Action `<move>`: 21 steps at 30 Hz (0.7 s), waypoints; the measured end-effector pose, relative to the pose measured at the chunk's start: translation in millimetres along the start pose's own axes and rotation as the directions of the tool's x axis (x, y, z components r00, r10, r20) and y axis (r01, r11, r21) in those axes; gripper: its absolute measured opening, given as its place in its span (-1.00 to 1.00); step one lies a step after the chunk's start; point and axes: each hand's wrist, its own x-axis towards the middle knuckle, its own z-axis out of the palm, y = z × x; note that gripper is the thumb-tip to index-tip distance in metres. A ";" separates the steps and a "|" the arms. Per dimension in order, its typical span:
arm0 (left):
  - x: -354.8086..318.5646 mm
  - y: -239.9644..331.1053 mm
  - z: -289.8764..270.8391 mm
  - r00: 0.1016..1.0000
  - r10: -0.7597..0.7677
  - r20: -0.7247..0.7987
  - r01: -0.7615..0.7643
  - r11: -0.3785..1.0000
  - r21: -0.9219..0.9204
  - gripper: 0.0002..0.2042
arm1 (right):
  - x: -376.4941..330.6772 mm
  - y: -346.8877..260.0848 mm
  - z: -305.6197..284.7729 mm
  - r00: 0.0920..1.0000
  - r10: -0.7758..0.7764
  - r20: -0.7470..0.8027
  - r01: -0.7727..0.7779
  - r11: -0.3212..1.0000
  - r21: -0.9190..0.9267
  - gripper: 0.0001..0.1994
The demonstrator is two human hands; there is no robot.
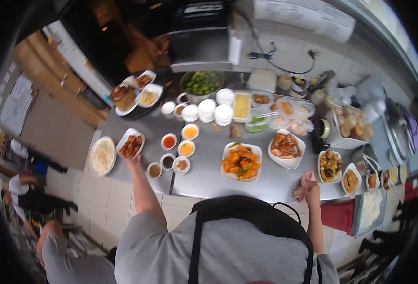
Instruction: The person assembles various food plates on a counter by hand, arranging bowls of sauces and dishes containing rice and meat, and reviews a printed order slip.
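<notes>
At the left of the steel counter, my left hand (134, 161) grips the near edge of a white bowl (132, 130) of glazed brown meat pieces. Just left of that bowl lies an oval white plate (92, 161) heaped with pale rice or noodles. My right hand (311, 191) is closed around a crumpled pink cloth (305, 183) at the counter's front edge. Between my arms stand a white dish (257, 151) of orange-sauced food and another white dish (300, 142) with browned fried pieces. Small sauce cups (169, 141) sit to the right of the left bowl.
Stacked white cups (224, 113), a pot of green vegetables (203, 84) and lidded containers line the counter's back. More filled dishes (351, 180) run along the right. A white basket of bottles (343, 130) stands behind them. Another person (71, 255) is at lower left.
</notes>
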 end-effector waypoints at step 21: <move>-352.5 -13.4 462.0 0.240 0.442 0.865 -0.462 0.835 -0.298 -0.71 | -11.2 11.0 43.3 0.912 -0.087 -0.400 0.109 0.993 0.034 -0.88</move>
